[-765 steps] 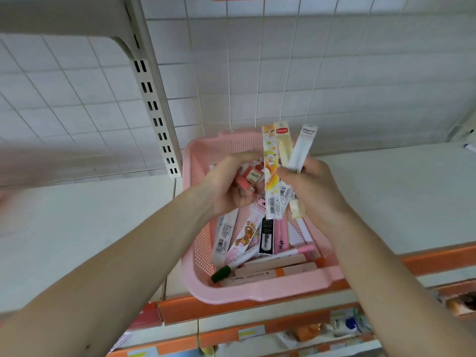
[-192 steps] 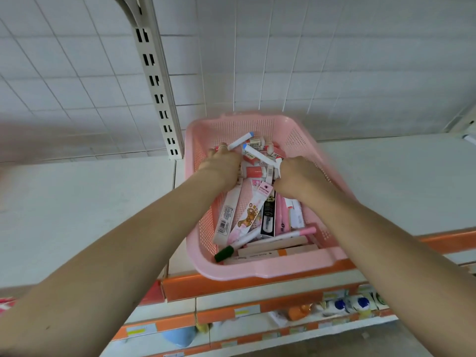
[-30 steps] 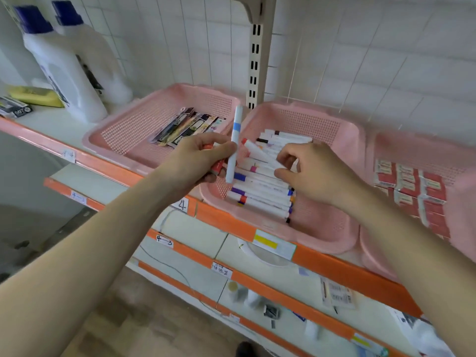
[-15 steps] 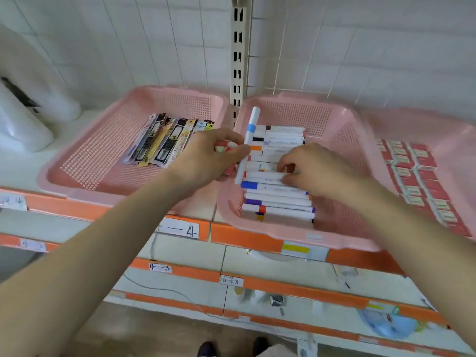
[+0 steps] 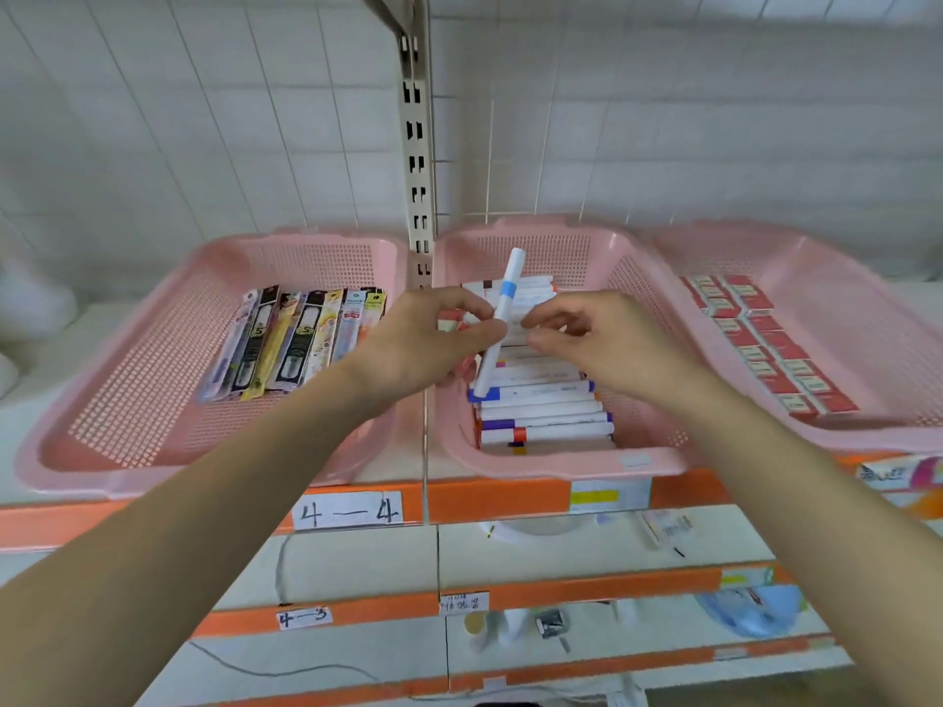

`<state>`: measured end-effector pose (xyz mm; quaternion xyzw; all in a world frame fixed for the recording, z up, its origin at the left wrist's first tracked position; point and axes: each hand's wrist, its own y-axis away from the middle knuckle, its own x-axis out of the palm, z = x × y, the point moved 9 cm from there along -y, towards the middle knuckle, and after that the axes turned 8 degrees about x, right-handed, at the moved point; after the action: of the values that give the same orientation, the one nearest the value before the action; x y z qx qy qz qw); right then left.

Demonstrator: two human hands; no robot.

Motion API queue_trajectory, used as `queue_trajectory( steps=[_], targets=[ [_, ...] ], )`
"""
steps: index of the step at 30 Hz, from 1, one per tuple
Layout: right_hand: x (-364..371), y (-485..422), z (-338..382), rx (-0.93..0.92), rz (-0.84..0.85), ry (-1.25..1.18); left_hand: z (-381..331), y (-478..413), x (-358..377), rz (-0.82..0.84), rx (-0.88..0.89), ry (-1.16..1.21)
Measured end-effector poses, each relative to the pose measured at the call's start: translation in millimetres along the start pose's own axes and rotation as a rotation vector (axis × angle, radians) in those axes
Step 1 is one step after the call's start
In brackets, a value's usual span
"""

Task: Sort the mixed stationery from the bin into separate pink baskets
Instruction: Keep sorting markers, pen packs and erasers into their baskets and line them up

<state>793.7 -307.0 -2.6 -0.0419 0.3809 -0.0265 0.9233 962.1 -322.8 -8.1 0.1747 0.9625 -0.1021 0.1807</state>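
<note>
Three pink baskets stand side by side on the shelf. My left hand pinches a white marker with a blue band, held upright over the middle basket, and also holds small red and white items against its palm. My right hand hovers just right of the marker, fingers curled and empty, a small gap from it. Rows of white markers lie in the middle basket. The left basket holds flat packaged pens. The right basket holds red and white boxes.
An orange shelf edge with a "4—4" label runs below the baskets. A slotted metal upright rises behind them against the white tiled wall. Lower shelves carry small bottles and packets.
The view has swung to face the baskets squarely. My right hand has lifted off the row of markers and come beside the upright marker. My left hand still holds that marker.
</note>
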Motion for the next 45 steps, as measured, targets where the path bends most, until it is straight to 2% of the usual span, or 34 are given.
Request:
queue_trajectory(
  steps=[3,6,11,15,17,20,25,28,32,38,43,45],
  targets=[
    [1.4,7.9,9.1,0.037,0.023,-0.21,-5.3,-0.9,5.9,0.037,0.032,-0.001],
    [-2.2,11.7,7.3,0.112,-0.01,-0.339,-12.8,-0.5,12.2,0.091,0.115,-0.099],
    [-1.1,16.3,9.5,0.155,-0.017,-0.358,-12.7,1.2,17.1,0.122,0.116,-0.083],
    [-15.3,14.2,7.7,0.155,-0.119,-0.341,-8.6,4.4,8.7,0.06,0.119,-0.057],
    [-23.8,12.5,10.4,0.094,-0.17,-0.238,-4.8,5.6,1.1,0.019,0.098,-0.041],
    [-26.5,13.5,22.4,-0.087,-0.195,0.141,-4.3,7.8,-6.6,-0.029,0.076,-0.017],
    [23.4,26.7,27.5,-0.324,0.083,0.738,0.6,8.5,-17.9,-0.109,0.06,-0.001],
    [45.8,34.3,27.7,-0.406,0.158,0.879,3.6,12.1,-22.5,-0.137,0.033,-0.018],
    [56.4,33.1,25.2,-0.405,0.211,0.924,4.6,16.8,-24.7,-0.145,0.007,-0.004],
    [52.3,27.0,25.3,-0.336,0.186,0.864,-6.1,25.5,-18.0,-0.092,0.056,0.025],
    [13.6,33.2,44.1,-0.225,-0.028,0.278,-15.5,33.1,-7.2,0.012,0.055,0.138],
    [3.3,41.4,55.0,-0.249,-0.083,0.219,-17.4,35.2,-0.7,0.04,0.044,0.178]
  ],
)
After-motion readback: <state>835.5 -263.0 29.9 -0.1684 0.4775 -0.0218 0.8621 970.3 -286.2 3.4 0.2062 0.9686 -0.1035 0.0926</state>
